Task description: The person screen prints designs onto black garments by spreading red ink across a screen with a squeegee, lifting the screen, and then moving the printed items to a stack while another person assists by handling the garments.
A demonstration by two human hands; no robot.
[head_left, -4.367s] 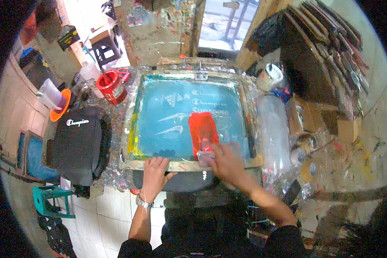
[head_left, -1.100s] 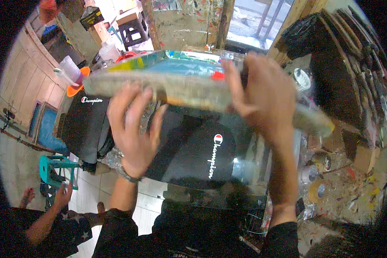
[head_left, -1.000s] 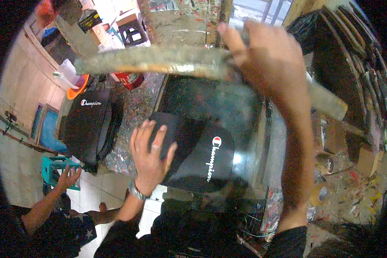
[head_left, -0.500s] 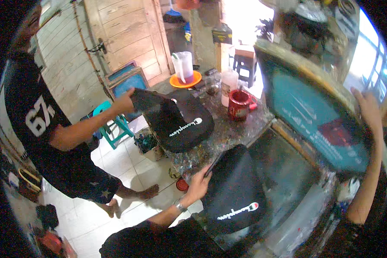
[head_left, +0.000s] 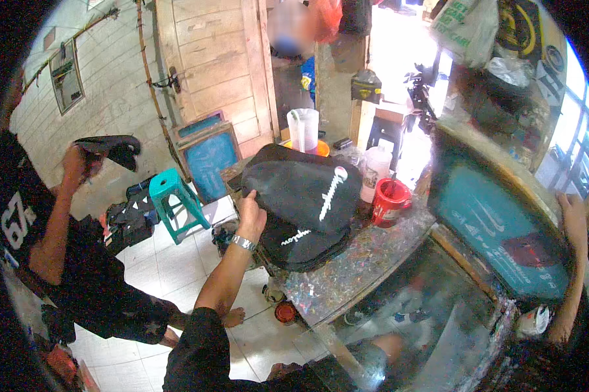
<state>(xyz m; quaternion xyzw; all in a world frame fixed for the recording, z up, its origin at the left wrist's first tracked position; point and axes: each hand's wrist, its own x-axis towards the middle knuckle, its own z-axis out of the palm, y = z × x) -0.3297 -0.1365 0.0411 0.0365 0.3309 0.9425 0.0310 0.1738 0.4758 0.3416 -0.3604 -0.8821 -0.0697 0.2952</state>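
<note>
My left hand (head_left: pixel 250 219), with a metal watch at the wrist, pinches the left edge of a black fabric panel (head_left: pixel 288 186) bearing white script print. The panel lies over another black printed panel (head_left: pixel 301 258) at the far left end of the paint-stained table. My right hand (head_left: pixel 572 212) grips the upper right edge of a tilted-up screen printing frame (head_left: pixel 468 199) with teal mesh. Below that frame is a dark glass printing surface (head_left: pixel 399 320) with reflections on it.
A red paint pot (head_left: pixel 391 204) and a whitish plastic container (head_left: pixel 375 171) stand beside the panels. Behind them is a clear jug (head_left: pixel 303 129) on an orange plate. A co-worker at left holds a black fabric piece (head_left: pixel 115 149). A teal stool (head_left: pixel 173 202) stands on the tiles.
My left hand has carried its panel from the glass surface leftward and away, onto the other panel. The co-worker's hand has drawn back left with a black piece. The frame stays raised.
</note>
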